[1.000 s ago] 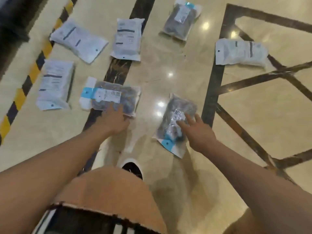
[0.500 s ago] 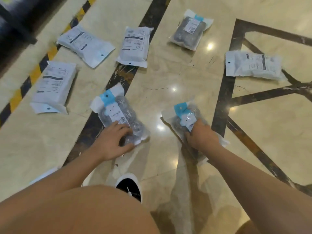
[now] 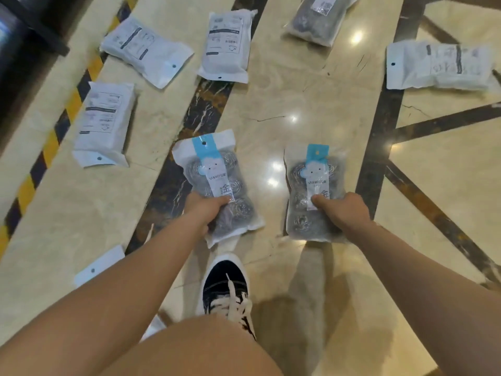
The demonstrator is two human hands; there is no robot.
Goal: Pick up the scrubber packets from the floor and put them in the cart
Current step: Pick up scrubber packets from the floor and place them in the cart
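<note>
The left hand (image 3: pixel 204 210) has its grip closed round the lower half of a clear plastic packet of steel-wool scrubbers with a blue header strip (image 3: pixel 214 183), thumb across the front label and fingers behind. The packet is held upright, header away from the person, above a dark marble band in the polished cream marble floor (image 3: pixel 298 104). The right hand (image 3: pixel 344 213) grips a second clear scrubber packet with a blue header (image 3: pixel 314 191) in the same way, thumb pressed on its white label. Whether either packet's lower edge touches the floor cannot be told.

More packets lie flat on the floor. Three white packets showing printed backs lie left and ahead: one beside the yellow-and-black hazard stripe (image 3: pixel 104 123), one angled further off (image 3: pixel 147 50), one across the dark band (image 3: pixel 227 46). A clear-fronted packet of grey scrubbers (image 3: pixel 317 20) lies at the top edge of view, and another white packet (image 3: pixel 439 65) lies at the right. Part of one more white packet (image 3: pixel 100 267) shows beside the left forearm.

A black and white laced shoe (image 3: pixel 226 286) stands on the floor between the arms.
</note>
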